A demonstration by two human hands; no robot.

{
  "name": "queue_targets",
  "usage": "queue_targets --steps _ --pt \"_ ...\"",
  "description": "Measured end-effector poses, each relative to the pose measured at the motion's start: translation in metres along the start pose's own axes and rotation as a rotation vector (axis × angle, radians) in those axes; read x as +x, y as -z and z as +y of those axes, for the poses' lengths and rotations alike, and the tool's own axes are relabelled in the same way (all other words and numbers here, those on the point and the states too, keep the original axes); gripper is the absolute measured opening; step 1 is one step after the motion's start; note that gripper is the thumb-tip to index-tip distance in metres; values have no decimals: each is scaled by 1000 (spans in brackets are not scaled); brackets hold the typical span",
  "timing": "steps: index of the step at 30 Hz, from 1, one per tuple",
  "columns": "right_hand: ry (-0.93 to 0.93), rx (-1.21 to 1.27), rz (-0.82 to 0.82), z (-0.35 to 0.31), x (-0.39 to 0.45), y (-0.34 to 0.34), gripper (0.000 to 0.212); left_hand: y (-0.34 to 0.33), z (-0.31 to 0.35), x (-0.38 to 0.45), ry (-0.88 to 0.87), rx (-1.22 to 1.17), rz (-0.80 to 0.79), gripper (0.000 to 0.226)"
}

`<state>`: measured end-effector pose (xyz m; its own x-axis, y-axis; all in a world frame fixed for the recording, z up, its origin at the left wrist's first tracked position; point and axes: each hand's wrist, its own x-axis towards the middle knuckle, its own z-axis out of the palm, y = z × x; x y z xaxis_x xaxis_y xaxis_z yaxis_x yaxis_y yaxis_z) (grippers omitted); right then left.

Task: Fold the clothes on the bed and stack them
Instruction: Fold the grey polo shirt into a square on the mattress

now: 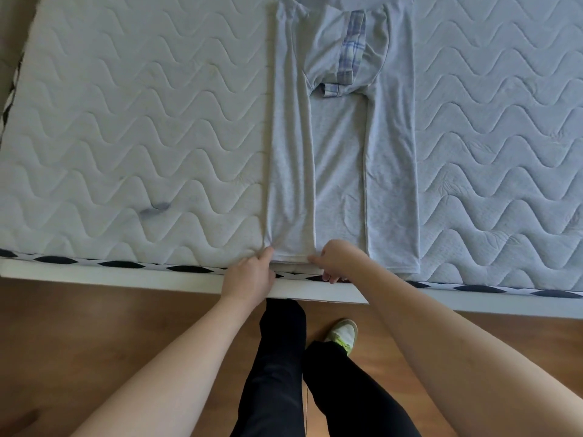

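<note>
The shirt [340,159] is soft matt grey knit cloth with a checked woven trim [352,47], the mattress [132,121] is quilted matt fabric, and the floor [94,335] is smooth, slightly glossy wood.

Your two bare arms reach forward and come close together. Your left hand [250,274] has its fingers curled and pinches with its fingertips. Your right hand [336,258] sits just beside it, knuckles up, fingers curled under and gripping too. Both hands are low.
</note>
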<state>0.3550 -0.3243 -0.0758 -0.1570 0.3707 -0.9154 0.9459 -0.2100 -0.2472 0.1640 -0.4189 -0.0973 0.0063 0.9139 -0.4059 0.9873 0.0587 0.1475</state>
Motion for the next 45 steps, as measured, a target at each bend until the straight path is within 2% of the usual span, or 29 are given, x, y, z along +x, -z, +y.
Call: queue_targets --steps 2,5,8,11,15,16,19,21,23,27,31,36,38,42,45 --pt "-17 22 95 -2 2 14 50 10 1 10 11 -24 24 26" --pt "43 244 325 -7 7 25 38 24 3 36 156 -246 132 18" --pt "61 389 239 -16 13 24 26 36 5 69 353 -478 85 29" --pt "50 386 176 -19 20 15 25 39 3 99 432 -625 31 37" --pt "-8 372 82 -12 25 8 25 34 -7 117 452 -569 -92 10" --pt "-15 331 71 -12 26 12 29 35 -10 120 450 -557 -120 12" --pt "-25 202 156 -19 32 45 43 46 -15 130 436 -540 -128 24" --pt "-8 253 258 -28 38 75 46 60 -17 144 430 -541 -66 25" --pt "20 394 340 -37 44 105 43 78 -17 163 382 -542 -6 21" --pt "72 654 475 -54 48 165 27 122 -14 204 158 -578 48 5" --pt "141 727 596 -71 53 198 24 150 -7 244 -8 -514 67 21" --pt "139 964 646 -89 82 239 48 163 -3 296 -136 -316 75 44" --pt "99 1033 675 -94 99 266 52 163 -4 318 -158 -226 54 55" --pt "-6 950 600 -99 130 311 35 160 -5 357 -144 -73 -26 74" --pt "-78 794 517 -98 141 332 33 157 1 376 -156 -4 -47 81"
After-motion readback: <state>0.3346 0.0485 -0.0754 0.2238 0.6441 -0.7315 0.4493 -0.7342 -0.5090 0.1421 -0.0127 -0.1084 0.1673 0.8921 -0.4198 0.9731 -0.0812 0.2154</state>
